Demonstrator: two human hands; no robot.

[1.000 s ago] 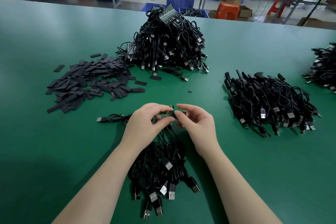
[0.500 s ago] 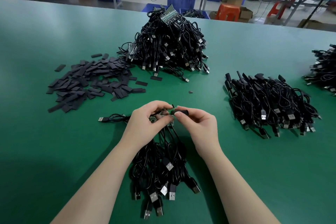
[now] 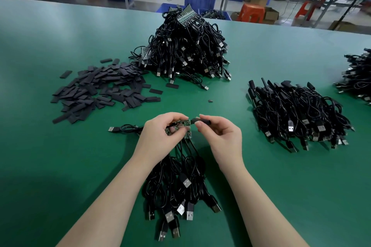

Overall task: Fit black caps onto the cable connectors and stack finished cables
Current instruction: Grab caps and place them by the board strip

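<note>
My left hand [image 3: 160,134] pinches a small green circuit-board connector [image 3: 181,124] at the end of a black cable. My right hand [image 3: 220,136] pinches a black cap [image 3: 201,121] just right of that board, its open end close to the board's tip. Beneath both hands lies a bundle of black USB cables [image 3: 178,190] with more small boards at its top. One cable's USB plug [image 3: 113,129] trails out to the left.
Loose black caps [image 3: 100,90] lie in a pile at the left on the green table [image 3: 60,166]. A tall heap of uncapped cables [image 3: 186,50] stands behind. A stack of capped cables [image 3: 297,114] lies right, another cable pile [image 3: 357,78] at the far right edge.
My right hand has drawn the black cap slightly to the right, so a small gap shows between cap and board. My left hand has barely moved.
</note>
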